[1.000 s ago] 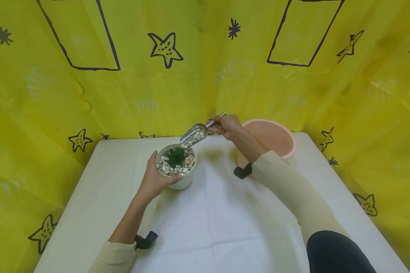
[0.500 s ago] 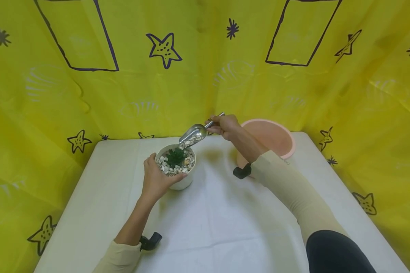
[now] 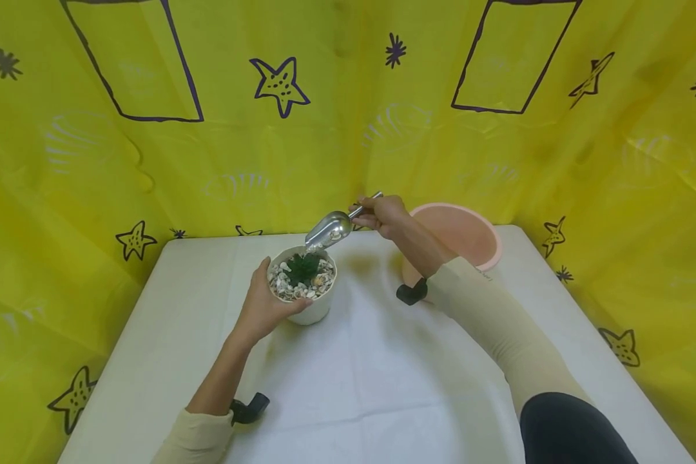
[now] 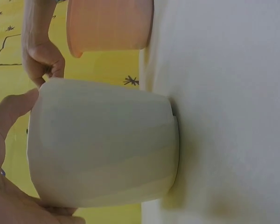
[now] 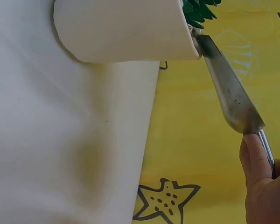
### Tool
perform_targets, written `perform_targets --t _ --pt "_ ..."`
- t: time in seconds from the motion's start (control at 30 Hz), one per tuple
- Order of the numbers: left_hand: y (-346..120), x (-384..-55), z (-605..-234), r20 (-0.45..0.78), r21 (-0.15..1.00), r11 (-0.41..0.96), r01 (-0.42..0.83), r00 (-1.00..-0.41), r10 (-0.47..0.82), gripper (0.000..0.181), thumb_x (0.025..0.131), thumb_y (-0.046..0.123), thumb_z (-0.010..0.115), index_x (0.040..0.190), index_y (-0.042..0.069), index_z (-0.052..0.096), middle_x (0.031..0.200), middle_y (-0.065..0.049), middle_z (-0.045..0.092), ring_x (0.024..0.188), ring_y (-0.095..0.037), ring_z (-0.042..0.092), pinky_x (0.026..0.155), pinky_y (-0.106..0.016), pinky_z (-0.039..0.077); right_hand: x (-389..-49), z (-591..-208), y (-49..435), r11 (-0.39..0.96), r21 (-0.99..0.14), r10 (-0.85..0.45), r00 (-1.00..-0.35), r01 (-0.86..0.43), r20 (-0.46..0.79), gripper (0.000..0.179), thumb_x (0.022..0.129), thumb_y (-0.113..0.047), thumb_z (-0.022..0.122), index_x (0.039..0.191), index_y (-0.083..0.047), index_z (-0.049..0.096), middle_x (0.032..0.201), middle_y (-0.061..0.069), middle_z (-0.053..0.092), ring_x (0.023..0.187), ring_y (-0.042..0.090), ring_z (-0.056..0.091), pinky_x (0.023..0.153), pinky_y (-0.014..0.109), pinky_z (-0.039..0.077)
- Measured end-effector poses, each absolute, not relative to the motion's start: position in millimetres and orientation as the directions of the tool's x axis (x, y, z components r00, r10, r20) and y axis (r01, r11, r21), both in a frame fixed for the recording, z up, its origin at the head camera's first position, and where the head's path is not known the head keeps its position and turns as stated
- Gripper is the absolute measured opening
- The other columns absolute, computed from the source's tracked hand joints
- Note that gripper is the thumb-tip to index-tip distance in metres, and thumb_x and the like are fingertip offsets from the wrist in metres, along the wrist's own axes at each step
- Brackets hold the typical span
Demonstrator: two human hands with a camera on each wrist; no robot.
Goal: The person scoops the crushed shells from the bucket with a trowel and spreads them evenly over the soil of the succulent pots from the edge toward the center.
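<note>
A white pot [image 4: 102, 144] stands on the table, holding a small green plant [image 3: 301, 269] ringed by pale pebbles [image 3: 290, 291]. My left hand [image 3: 267, 306] grips the pot near its rim, thumb on the near side and fingers round the left. In my right hand [image 3: 385, 214] is the handle of a metal scoop [image 3: 329, 231], tilted down over the pot's far right rim. A few pebbles show in the scoop's bowl, and its lip is close above the plant. From the right wrist, the scoop [image 5: 231, 93] reaches the rim beside the green leaves [image 5: 198, 13].
A pink bucket [image 3: 464, 232] stands at the back right of the white-covered table [image 3: 371, 386], partly behind my right forearm. A yellow curtain [image 3: 336, 148] with drawn stars hangs behind and on both sides.
Pebbles have slid out of the scoop into the pot, so fewer lie in its bowl. The scoop has tipped further down. The pot and left hand have shifted only slightly.
</note>
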State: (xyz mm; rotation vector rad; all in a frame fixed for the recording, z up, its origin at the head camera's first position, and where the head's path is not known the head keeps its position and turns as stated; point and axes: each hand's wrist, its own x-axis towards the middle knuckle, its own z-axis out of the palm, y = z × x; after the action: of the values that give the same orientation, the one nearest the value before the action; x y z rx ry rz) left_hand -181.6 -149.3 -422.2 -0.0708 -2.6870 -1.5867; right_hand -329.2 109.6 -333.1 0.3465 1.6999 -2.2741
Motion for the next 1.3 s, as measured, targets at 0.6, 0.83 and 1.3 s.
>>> perform_targets --t 0.6,0.83,1.3 --pt "-134.0 -173.8 -421.3 0.069 0.841 0.541 0.008 -0.993 -0.092 0.124 0.072 0.035 0.098 0.158 -0.007 0.020 0.154 -0.029 0.028 0.137 -0.045 0.040 0.115 -0.061 0.040 -329.5 -334.5 108.1 -0.253 -0.903 -0.090 -0.937 0.349 -0.337 0.029 0.109 -0.007 0.057 0.131 0.012 0.061 0.102 0.018 0.074 0.070 0.019 0.077 0.087 0.034 0.059" --pt "-138.2 -177.7 -424.1 0.070 0.851 0.524 0.036 -0.996 -0.046 0.124 0.073 0.031 0.098 0.161 -0.005 0.018 0.155 -0.029 0.029 0.140 -0.046 0.039 0.114 -0.062 0.040 -328.7 -332.1 106.5 -0.248 -0.906 -0.083 -0.939 0.343 -0.332 0.029 0.108 -0.007 0.058 0.130 0.012 0.061 0.099 0.018 0.074 0.071 0.020 0.077 0.086 0.034 0.060" --pt "-137.8 -175.9 -422.8 0.051 0.847 0.531 0.017 -0.997 -0.049 0.135 0.071 0.036 0.099 0.163 -0.006 0.010 0.159 -0.031 0.024 0.143 -0.047 0.035 0.115 -0.064 0.038 -330.3 -331.7 104.5 -0.232 -0.917 -0.093 -0.946 0.325 -0.311 0.015 0.109 -0.008 0.057 0.110 0.005 0.064 0.141 0.035 0.057 0.068 0.019 0.076 0.073 0.029 0.062"
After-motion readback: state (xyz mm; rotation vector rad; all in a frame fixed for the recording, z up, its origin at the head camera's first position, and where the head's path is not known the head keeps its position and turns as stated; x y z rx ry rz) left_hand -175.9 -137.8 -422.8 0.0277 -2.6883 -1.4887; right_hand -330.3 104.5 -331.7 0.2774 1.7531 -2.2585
